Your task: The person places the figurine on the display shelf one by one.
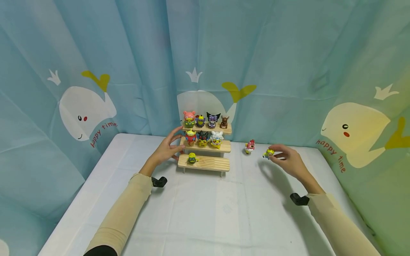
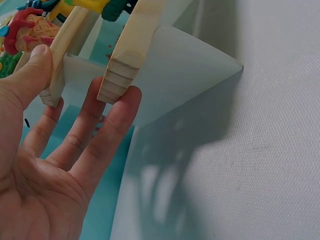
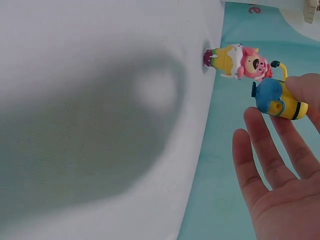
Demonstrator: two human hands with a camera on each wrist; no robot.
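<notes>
My left hand (image 1: 166, 147) is at the left end of a three-tier wooden display stand (image 1: 205, 164), fingers spread. In the left wrist view, the thumb rests against one tier and fairly straight fingers touch the end of the lower tier (image 2: 120, 82). My right hand (image 1: 288, 160) pinches a yellow-and-blue Minion figurine (image 3: 280, 97) between thumb and fingers, above the table. Left of it stands a pink-headed figurine (image 1: 249, 147), upright on the table. Another Minion figurine (image 1: 192, 158) stands on the bottom tier's left part.
Three figurines, including a white-hooded one (image 1: 216, 139), stand on the middle tier. Several more, such as a pink one (image 1: 189, 119) and a brown one (image 1: 224, 122), line the top tier. A blue curtain (image 1: 144, 71) hangs behind the white table (image 1: 198, 213).
</notes>
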